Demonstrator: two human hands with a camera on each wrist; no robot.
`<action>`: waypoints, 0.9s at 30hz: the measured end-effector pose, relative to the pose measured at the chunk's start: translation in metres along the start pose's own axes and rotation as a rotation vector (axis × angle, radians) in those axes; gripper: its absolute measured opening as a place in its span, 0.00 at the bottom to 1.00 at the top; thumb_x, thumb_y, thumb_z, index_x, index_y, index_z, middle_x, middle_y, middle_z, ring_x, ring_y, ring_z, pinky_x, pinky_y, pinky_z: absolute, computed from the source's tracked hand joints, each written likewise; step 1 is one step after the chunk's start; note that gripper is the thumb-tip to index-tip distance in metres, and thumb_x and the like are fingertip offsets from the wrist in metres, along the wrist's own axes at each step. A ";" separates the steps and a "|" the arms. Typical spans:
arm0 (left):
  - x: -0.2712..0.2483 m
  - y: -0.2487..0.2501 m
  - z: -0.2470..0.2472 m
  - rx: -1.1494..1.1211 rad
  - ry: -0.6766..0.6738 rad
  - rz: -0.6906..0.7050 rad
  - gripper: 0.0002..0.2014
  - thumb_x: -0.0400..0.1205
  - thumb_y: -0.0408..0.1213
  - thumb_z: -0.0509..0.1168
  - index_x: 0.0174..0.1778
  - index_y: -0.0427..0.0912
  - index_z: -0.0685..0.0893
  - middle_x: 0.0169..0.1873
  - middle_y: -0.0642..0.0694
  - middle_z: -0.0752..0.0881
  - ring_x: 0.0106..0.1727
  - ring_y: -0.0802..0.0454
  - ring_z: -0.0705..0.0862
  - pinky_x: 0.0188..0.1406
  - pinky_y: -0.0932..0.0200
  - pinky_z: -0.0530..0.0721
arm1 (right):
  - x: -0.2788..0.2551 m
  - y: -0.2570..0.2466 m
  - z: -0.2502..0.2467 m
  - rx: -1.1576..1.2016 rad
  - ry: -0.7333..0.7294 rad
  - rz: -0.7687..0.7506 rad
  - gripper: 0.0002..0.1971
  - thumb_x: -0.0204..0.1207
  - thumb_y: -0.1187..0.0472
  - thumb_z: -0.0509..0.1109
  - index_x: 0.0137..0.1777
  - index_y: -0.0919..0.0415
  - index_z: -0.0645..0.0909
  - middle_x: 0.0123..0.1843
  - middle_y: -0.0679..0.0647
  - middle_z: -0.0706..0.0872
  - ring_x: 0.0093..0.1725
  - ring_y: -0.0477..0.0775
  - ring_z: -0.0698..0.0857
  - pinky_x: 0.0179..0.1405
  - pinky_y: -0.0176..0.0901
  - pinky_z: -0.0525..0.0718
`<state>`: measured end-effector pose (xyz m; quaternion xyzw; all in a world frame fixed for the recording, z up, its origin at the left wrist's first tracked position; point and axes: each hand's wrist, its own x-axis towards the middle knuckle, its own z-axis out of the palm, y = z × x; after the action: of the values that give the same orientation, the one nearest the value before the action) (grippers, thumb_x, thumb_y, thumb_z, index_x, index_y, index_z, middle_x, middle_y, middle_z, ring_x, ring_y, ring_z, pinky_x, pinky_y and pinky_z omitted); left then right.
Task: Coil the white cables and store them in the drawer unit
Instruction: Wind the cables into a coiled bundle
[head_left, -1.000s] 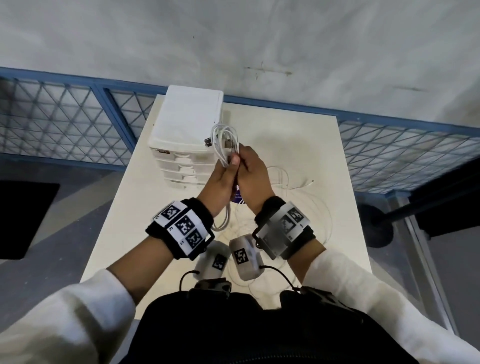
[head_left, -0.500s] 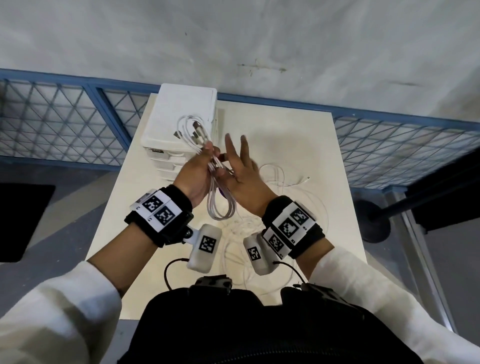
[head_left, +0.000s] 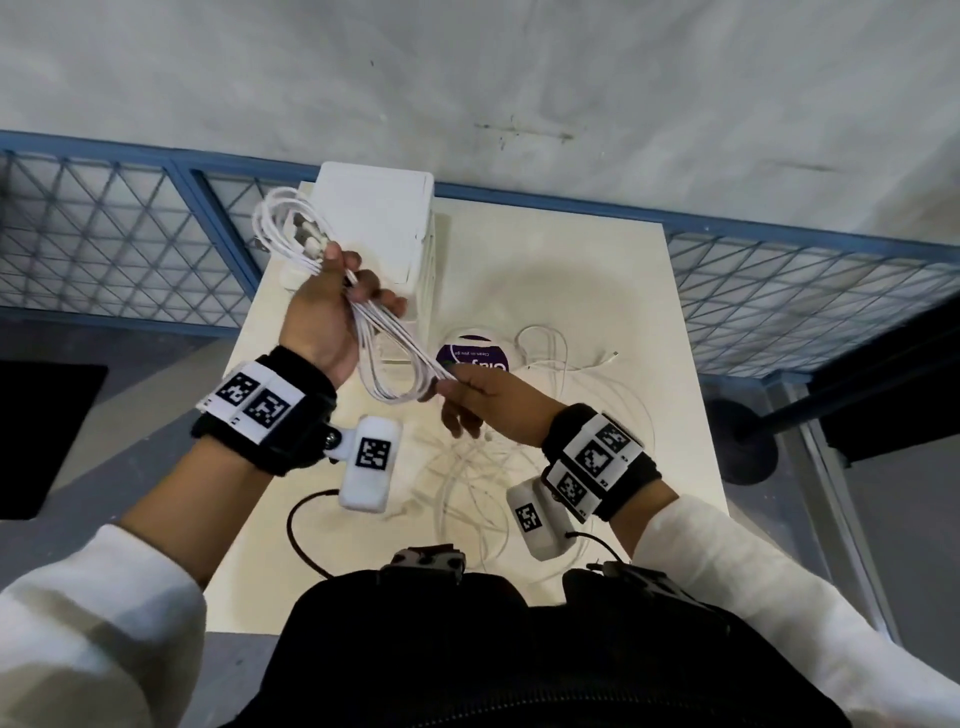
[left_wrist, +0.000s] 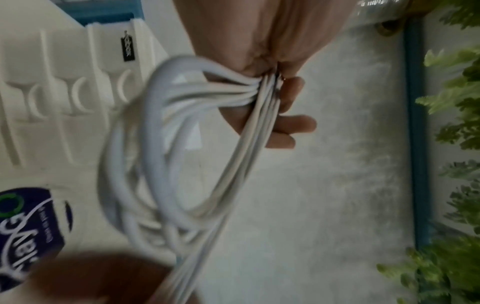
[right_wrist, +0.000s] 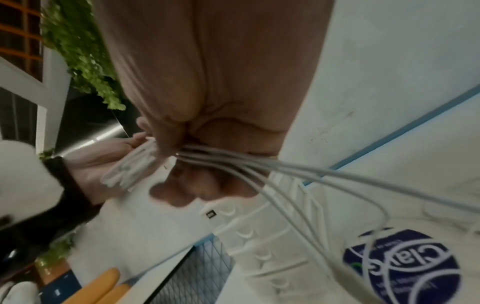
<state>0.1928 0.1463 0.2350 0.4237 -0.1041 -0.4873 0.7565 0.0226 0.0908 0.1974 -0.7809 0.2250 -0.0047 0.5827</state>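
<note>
Fenced test bay, mesh fence (head_left: 130, 244)

A round pack with a purple label (head_left: 474, 355) lies flat near the middle of the pale surface (head_left: 613, 291); its printed white lettering is too blurred to read fully; beyond the far edge runs a blue-framed mesh fence (head_left: 124, 228), left and right; a grey wall (head_left: 519, 78) rises behind; green foliage (left_wrist: 457, 127) shows in the left wrist view.
</note>
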 end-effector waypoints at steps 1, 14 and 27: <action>0.004 0.008 -0.004 -0.016 0.024 0.020 0.20 0.86 0.48 0.45 0.31 0.46 0.69 0.12 0.55 0.68 0.17 0.57 0.70 0.26 0.66 0.79 | -0.002 0.005 0.001 0.000 0.002 0.008 0.11 0.84 0.60 0.55 0.49 0.56 0.80 0.32 0.51 0.78 0.28 0.41 0.75 0.31 0.25 0.73; 0.027 0.021 -0.041 0.101 0.152 0.098 0.17 0.87 0.42 0.44 0.32 0.47 0.66 0.13 0.57 0.68 0.16 0.59 0.63 0.19 0.69 0.67 | -0.018 0.010 -0.035 -0.615 -0.096 0.011 0.13 0.79 0.63 0.63 0.61 0.59 0.83 0.49 0.60 0.86 0.51 0.55 0.80 0.55 0.46 0.76; -0.007 -0.045 0.011 0.533 -0.104 -0.139 0.14 0.85 0.39 0.54 0.49 0.33 0.80 0.34 0.37 0.89 0.41 0.53 0.90 0.37 0.69 0.80 | 0.013 -0.048 -0.024 -0.438 0.168 -0.224 0.05 0.68 0.67 0.74 0.42 0.64 0.90 0.42 0.57 0.91 0.41 0.42 0.84 0.49 0.36 0.79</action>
<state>0.1533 0.1387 0.2099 0.5882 -0.2381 -0.5145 0.5768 0.0443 0.0753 0.2458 -0.9054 0.1803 -0.0850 0.3748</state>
